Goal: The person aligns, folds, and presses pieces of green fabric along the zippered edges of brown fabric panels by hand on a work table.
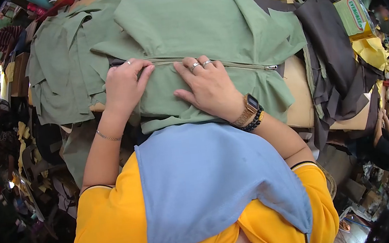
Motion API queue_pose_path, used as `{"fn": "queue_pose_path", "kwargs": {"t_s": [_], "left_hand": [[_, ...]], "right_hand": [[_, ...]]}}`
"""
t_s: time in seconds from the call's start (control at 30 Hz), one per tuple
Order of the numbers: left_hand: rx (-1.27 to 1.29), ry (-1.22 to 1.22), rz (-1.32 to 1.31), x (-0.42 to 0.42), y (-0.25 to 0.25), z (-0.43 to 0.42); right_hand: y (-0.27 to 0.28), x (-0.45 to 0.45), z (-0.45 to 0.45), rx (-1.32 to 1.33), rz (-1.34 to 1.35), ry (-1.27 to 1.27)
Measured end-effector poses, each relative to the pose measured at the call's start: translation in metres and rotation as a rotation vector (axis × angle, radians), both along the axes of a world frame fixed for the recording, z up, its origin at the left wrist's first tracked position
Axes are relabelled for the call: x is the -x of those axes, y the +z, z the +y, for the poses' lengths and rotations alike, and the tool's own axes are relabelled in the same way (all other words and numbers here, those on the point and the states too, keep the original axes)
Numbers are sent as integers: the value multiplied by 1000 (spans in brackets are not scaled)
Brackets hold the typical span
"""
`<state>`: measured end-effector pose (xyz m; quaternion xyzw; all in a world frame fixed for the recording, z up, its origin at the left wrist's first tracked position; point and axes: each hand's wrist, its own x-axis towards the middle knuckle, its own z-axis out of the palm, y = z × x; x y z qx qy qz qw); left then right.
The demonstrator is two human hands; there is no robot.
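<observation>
A green garment (pixel 193 22) is spread over the table, with a zipper (pixel 240 65) running across it; the metal slider sits near the zipper's right end. My left hand (pixel 126 83) has its thumb and fingers pressed together on the cloth at the zipper's left end. Just right of it, my right hand (pixel 209 84) lies palm down on the garment, fingertips at the zipper and thumb apart, holding nothing. Rings show on both hands, and a watch (pixel 251 102) is on my right wrist.
Green cloth pieces (pixel 60 64) are layered at the left of the table (pixel 295 85). Dark fabric (pixel 329 45) hangs over the right side, near a green and yellow box (pixel 354 15). Another person (pixel 381 144) is at the far right.
</observation>
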<state>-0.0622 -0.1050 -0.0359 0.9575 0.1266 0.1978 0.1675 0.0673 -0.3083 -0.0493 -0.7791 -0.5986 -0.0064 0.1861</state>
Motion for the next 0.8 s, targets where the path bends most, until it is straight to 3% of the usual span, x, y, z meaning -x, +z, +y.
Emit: {"fn": "queue_pose_path", "kwargs": {"t_s": [0.8], "left_hand": [[202,229,171,-11,0,-2]], "right_hand": [[6,-2,1,13,-14,6]]}}
